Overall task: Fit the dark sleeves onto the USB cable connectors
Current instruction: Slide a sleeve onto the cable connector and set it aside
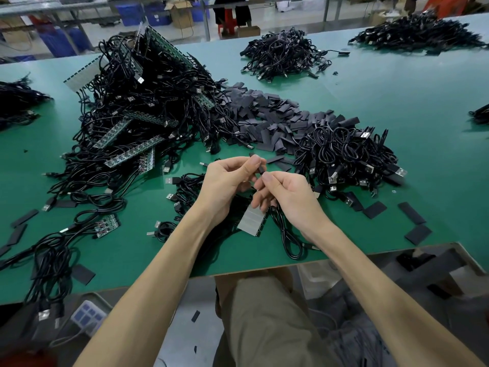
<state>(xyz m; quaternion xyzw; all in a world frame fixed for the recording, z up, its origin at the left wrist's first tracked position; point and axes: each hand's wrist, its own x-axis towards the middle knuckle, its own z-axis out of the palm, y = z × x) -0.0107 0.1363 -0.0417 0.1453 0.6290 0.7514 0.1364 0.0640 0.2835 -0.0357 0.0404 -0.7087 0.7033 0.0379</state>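
The left hand (227, 181) and the right hand (288, 197) met above the green bench (397, 102), and both sets of fingers were clenched in a pinch on one dark sleeve (261, 169). The left thumb and forefinger gripped its upper end, and the right thumb and forefinger gripped its lower end, so the sleeve stood between the two thumbs, clear of the bench. It could not be told whether a connector sat inside it. The other fingers of both hands were curled. Just under the right fingers a grey circuit board strip (251, 219) slanted down toward the bench edge; whether those fingers held it could not be told. A black cable loop (288, 239) lay under the right wrist. Left of the left fingers lay a small cable bundle (190, 186) with its USB connectors (169, 180) pointing outward. Just beyond the fingertips a heap of loose sleeves (264, 112) spread across the bench. Beyond and left of the fingers rose a large tangle of cables and boards (148, 107), and right of the fingers sat a pile of coiled cables (344, 154). A few flat sleeves (374, 210) lay scattered farther right of the right hand.
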